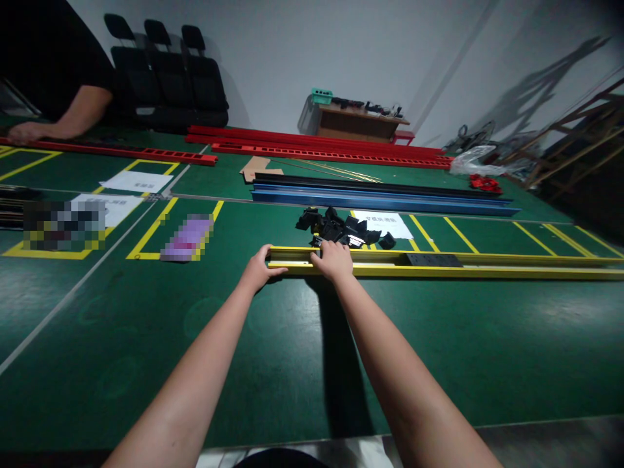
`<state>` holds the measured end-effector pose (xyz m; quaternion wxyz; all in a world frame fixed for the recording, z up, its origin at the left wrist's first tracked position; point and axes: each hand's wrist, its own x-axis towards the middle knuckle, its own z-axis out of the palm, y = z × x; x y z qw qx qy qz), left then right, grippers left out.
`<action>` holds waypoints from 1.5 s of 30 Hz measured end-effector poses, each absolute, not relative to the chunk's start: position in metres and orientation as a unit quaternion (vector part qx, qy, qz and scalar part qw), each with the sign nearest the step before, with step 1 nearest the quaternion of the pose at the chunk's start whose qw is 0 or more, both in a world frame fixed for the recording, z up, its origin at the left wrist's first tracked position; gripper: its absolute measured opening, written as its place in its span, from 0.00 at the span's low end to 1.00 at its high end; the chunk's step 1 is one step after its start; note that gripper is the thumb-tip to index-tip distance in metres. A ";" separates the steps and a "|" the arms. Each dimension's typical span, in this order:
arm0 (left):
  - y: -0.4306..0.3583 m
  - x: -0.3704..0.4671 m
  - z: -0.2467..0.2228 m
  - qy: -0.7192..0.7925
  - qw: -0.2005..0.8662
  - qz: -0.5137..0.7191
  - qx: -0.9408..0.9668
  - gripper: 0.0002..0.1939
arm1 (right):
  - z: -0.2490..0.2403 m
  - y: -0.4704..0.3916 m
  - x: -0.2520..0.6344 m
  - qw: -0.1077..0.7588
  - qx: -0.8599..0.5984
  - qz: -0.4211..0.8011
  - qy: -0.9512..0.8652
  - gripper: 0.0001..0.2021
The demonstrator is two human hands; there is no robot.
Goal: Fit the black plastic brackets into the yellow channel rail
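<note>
A long yellow metal channel rail (517,272) lies across the green table in front of me. My left hand (257,270) is closed around its left end, thumb on the near edge and fingers at the far side. Farther along, my right hand (336,259) reaches into the channel with curled fingers. A small dark bit shows beside its thumb, too small to name. To the right of that hand, a black perforated plate (433,260) sits inside the channel. Just behind the rail is a heap of black plastic pieces (336,224).
Blue and black rails (385,198) lie behind the heap, with red rails (322,146) farther back. Paper sheets (383,224) and a blurred purple item (188,237) rest on the table. At far left, another person's hand (29,132) touches a red slotted rail (160,155).
</note>
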<state>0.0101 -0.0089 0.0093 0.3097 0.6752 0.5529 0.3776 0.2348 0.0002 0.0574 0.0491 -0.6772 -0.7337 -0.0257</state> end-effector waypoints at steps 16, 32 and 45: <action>-0.008 0.010 0.008 0.547 0.329 0.384 0.668 0.38 | 0.057 0.001 0.234 0.042 -0.679 -0.015 -0.733 0.17; -0.009 0.010 0.010 0.549 0.320 0.377 0.674 0.37 | 0.056 0.002 0.235 0.043 -0.677 -0.008 -0.734 0.16; -0.010 0.010 0.013 0.547 0.337 0.390 0.660 0.37 | 0.065 0.010 0.288 0.054 -0.576 0.116 -0.807 0.25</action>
